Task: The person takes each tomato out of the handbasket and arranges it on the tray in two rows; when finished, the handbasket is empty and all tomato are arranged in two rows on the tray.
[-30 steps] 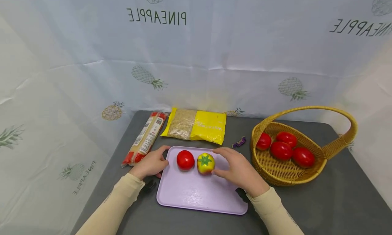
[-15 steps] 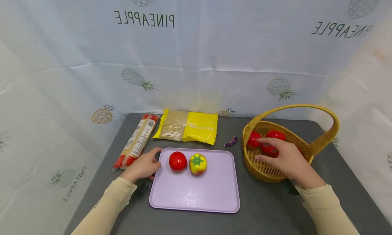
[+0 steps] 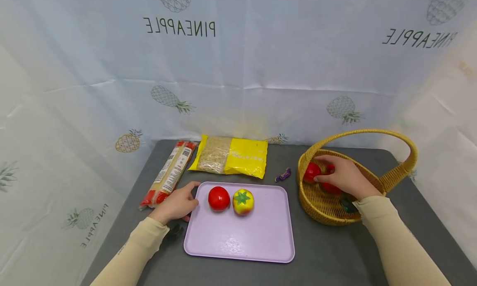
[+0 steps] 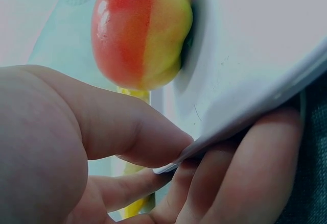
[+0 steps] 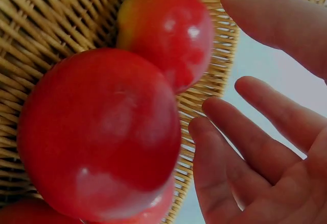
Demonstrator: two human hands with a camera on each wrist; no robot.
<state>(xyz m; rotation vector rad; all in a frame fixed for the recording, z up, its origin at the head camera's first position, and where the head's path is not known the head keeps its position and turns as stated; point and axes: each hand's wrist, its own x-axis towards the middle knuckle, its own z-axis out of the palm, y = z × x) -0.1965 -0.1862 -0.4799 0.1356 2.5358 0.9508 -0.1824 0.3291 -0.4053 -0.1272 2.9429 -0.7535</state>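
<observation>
My left hand (image 3: 175, 203) grips the left edge of a lilac tray (image 3: 238, 240); in the left wrist view the thumb lies on top of the rim, with fingers curled beneath. On the tray sit a red toy tomato (image 3: 218, 199) and, beside it, another with its yellow side and green star-shaped calyx (image 3: 243, 202) facing up. My right hand (image 3: 344, 176) reaches into a wicker basket (image 3: 316, 209), thumb and fingers spread around a red tomato (image 3: 312, 173). The right wrist view shows those fingers apart from the smaller-looking tomato (image 5: 171, 35) and a larger-looking one (image 5: 102, 137).
Behind the tray lie a yellow bag of pasta (image 3: 247, 157) and a long red-ended packet (image 3: 171, 174). A purple wrapped candy (image 3: 283, 175) is between tray and basket. The basket's tall handle (image 3: 372, 132) arches over its opening.
My right hand has left the yellow-topped tomato on the tray, moved right to the basket and gone down into it. My left hand stays at the tray's edge.
</observation>
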